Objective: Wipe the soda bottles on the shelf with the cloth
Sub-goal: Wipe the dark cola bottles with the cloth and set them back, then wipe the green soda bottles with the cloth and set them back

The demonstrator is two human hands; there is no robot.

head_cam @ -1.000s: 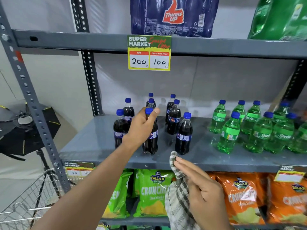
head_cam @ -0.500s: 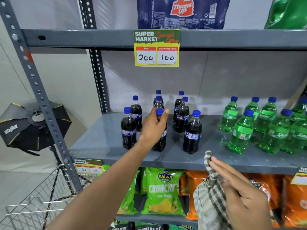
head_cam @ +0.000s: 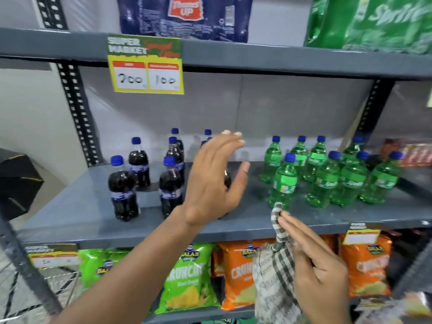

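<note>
Several dark cola bottles (head_cam: 123, 190) with blue caps stand on the left of the grey shelf (head_cam: 77, 213). Several green soda bottles (head_cam: 284, 183) stand on its right. My left hand (head_cam: 215, 181) is open with fingers spread, in front of a dark bottle (head_cam: 227, 181) that it mostly hides; no grip shows. My right hand (head_cam: 315, 265) holds a checked cloth (head_cam: 275, 265) below the shelf's front edge, its bunched tip reaching up to the edge.
A price tag (head_cam: 146, 65) hangs from the upper shelf, which carries big blue and green soda packs. Green (head_cam: 187, 277) and orange (head_cam: 238, 272) snack bags fill the shelf below. A wire basket (head_cam: 35, 291) sits at lower left beside the rack's upright post.
My left hand let go of the front middle cola bottle and moved right, opening in front of the neighbouring bottle. The view moved closer. The right hand still holds the cloth.
</note>
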